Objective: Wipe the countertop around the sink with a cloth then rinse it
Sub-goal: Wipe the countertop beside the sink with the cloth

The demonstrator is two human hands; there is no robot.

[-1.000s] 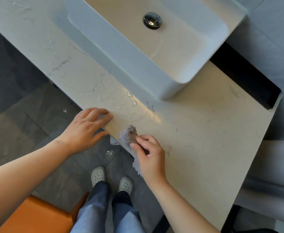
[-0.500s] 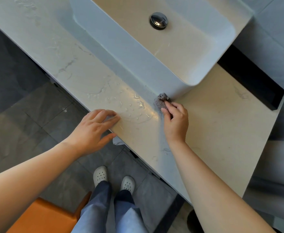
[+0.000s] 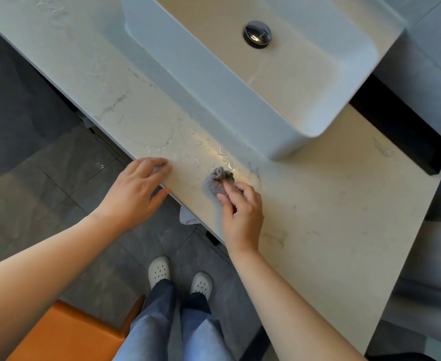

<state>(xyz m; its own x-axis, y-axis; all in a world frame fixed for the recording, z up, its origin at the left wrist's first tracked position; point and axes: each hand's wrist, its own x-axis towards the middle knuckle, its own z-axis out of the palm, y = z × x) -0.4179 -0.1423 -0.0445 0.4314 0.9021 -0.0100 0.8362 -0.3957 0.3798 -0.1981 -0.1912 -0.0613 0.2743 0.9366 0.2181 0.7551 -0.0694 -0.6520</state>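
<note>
- The sink (image 3: 214, 82) is a white rectangular basin standing on the countertop (image 3: 331, 204), a pale stone slab with thin grey veins. A chrome drain plug (image 3: 257, 34) sits in the sink's floor.
- The cloth (image 3: 215, 182), small, grey and bunched into a wad, lies on the countertop in front of the sink's near corner. It is apart from the sink wall and closer to the counter's front edge.
- The right hand (image 3: 243, 212) grasps the cloth: thumb and curled fingertips pinch the side of the wad facing away from the sink and press it onto the stone.
- The left hand (image 3: 133, 196) is released and holds nothing. It lies at the counter's front edge, farther from the sink than the cloth, with straight fingers resting on top and the thumb below the edge.
- Water drops (image 3: 201, 155) and thin streaks shine on the stone between the sink's front wall and the two hands, the nearest streak just beside the cloth.
- A scrap of white material (image 3: 188, 217) hangs under the counter's front edge, on the side away from the sink; I cannot tell what it is.
- On the grey floor tiles (image 3: 44, 165), well away from the sink, stand two white perforated shoes (image 3: 159, 270) under blue jeans (image 3: 151, 332).
- An orange seat (image 3: 65, 332) sits beside the jeans, farther still from the sink.
</note>
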